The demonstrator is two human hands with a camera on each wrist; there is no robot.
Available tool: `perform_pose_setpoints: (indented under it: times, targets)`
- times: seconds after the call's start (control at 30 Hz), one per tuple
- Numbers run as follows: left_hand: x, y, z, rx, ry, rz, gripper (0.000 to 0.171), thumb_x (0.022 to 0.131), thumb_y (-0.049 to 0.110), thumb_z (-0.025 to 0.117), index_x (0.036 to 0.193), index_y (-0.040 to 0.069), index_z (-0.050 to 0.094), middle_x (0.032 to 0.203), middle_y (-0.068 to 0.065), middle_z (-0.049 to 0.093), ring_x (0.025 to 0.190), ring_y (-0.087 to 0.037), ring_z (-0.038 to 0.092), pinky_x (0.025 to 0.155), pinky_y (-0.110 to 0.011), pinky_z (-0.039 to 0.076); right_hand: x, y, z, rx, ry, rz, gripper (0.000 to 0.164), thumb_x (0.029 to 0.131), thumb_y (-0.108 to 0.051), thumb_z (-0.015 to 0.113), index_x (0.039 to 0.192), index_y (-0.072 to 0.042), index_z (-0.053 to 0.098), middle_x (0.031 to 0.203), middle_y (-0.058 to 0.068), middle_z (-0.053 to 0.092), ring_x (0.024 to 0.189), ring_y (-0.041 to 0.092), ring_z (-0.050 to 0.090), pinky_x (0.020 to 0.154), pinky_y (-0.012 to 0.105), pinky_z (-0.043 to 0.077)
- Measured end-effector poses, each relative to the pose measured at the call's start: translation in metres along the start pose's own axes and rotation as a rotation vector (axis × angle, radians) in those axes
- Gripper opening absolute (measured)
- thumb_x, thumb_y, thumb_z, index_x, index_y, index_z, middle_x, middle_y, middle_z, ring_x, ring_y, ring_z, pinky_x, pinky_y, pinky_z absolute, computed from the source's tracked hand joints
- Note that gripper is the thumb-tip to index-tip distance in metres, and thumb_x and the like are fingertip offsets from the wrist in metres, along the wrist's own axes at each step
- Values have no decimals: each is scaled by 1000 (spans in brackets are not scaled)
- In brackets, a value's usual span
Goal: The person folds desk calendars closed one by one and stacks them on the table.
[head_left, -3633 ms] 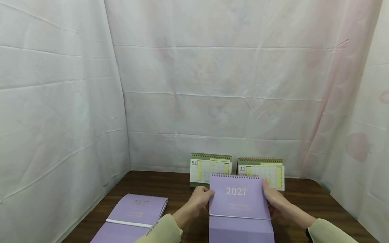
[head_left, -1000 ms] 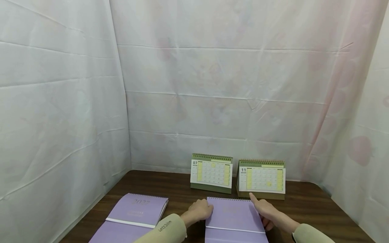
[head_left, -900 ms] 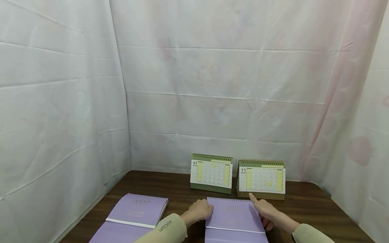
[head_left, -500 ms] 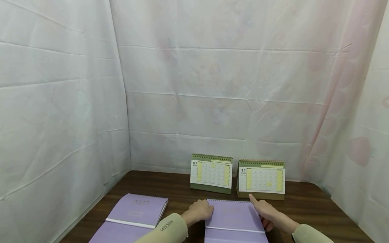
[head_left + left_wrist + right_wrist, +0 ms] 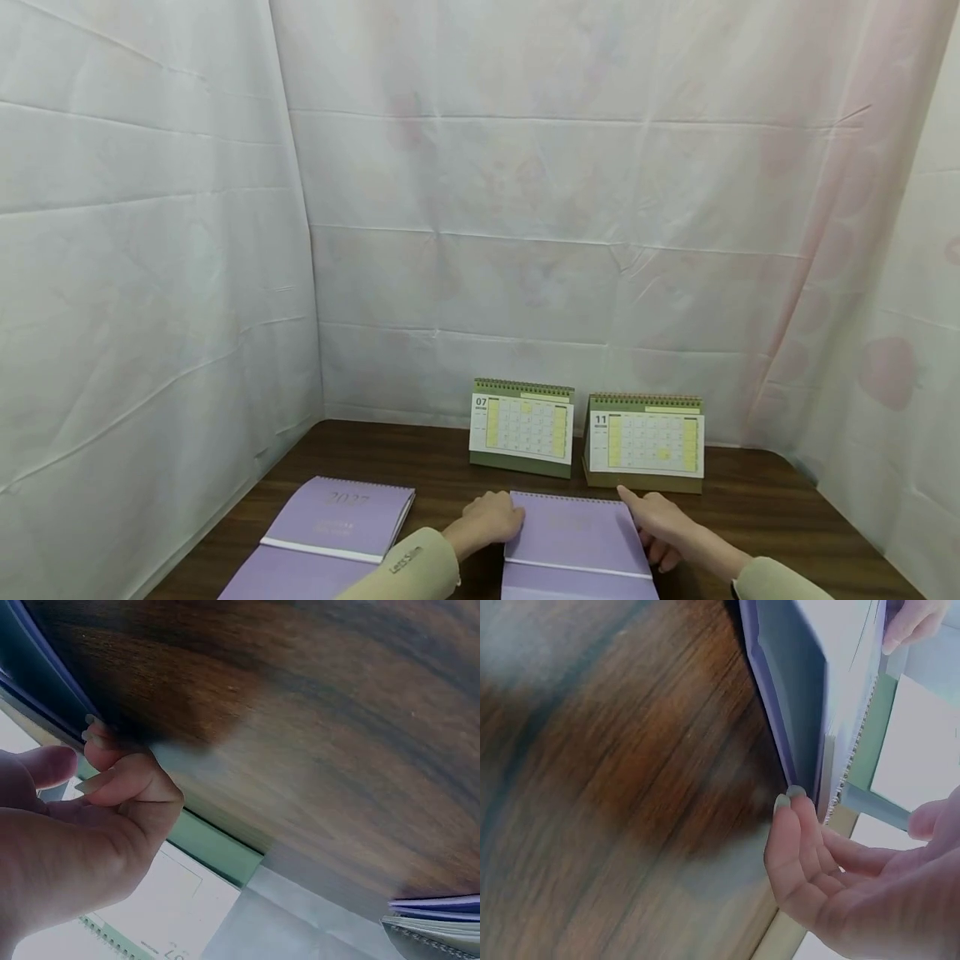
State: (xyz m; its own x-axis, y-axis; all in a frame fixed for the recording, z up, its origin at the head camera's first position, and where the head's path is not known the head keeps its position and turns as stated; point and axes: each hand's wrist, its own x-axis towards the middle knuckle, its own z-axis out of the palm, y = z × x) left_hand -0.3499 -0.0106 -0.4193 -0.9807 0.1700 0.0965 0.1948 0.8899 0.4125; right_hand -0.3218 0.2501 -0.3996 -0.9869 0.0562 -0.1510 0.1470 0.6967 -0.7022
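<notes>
My left hand (image 5: 491,518), curled, grip unclear, touches the calendar (image 5: 576,533) at ten o'clock; my right hand (image 5: 663,527), relaxed, at two.

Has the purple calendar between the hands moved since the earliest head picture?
Yes, down in view: the purple calendar then covered part of the green calendar marked 11; now its spiral edge lies below that calendar.
</notes>
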Motion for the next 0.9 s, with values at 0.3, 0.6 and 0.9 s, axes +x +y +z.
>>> perform_pose_setpoints:
  times: [0.3, 0.6, 0.9]
  targets:
    - [1, 11, -11, 165, 264, 227, 24, 94, 23, 49, 91, 3, 61, 85, -8, 59, 83, -23, 56, 69, -38, 47, -15, -16, 9, -360, 298, -304, 53, 98, -49, 45, 87, 0, 62, 80, 10, 60, 67, 23, 57, 51, 35, 46]
    - [-13, 28, 12, 256, 246, 398, 54, 99, 29, 34, 145, 1, 39, 155, -16, 35, 146, -32, 27, 114, -53, 29, -25, -14, 39, -486, 443, -652, 55, 99, -40, 49, 134, 2, 53, 138, 19, 55, 129, 37, 49, 98, 58, 43]
    - [-24, 31, 33, 254, 69, 388, 60, 99, 34, 28, 150, 2, 29, 161, -13, 20, 151, -30, 12, 117, -56, 19, -19, -1, 57, -466, 393, -649, 58, 101, -40, 44, 142, 2, 44, 152, 20, 38, 143, 38, 32, 108, 60, 32]
